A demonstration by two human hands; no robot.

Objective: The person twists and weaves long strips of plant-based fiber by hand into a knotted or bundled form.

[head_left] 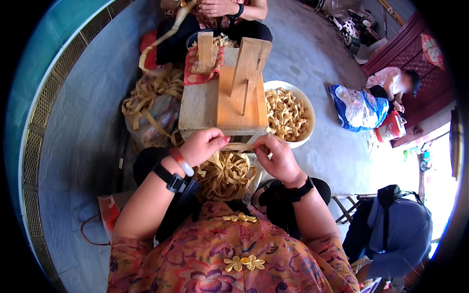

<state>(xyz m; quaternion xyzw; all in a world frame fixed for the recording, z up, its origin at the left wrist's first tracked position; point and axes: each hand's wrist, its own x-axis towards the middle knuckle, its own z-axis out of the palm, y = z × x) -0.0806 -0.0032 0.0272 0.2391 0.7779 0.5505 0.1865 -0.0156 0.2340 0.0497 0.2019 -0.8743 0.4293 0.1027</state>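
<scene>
A short tan strip (239, 146) is stretched level between my hands, just in front of the wooden stand. My left hand (202, 145) is closed on its left end, thumb pointing right. The other end is pinched between the thumb and fingers of my right hand (277, 158). Below them, a heap of loose tan strips (224, 177) lies at my lap. Beyond my hands is the wooden stand (243, 110), which has a tall upright board (251, 58) and a thin rod. What the strip is made of, I cannot tell.
A white tub (310, 119) of knotted tan pieces stands right of the stand's table (198, 110). More long strips (159, 95) hang over a bag at left. Another person's hand (217, 7) works opposite. At right are a blue-and-white bag (359, 108) and a seated person.
</scene>
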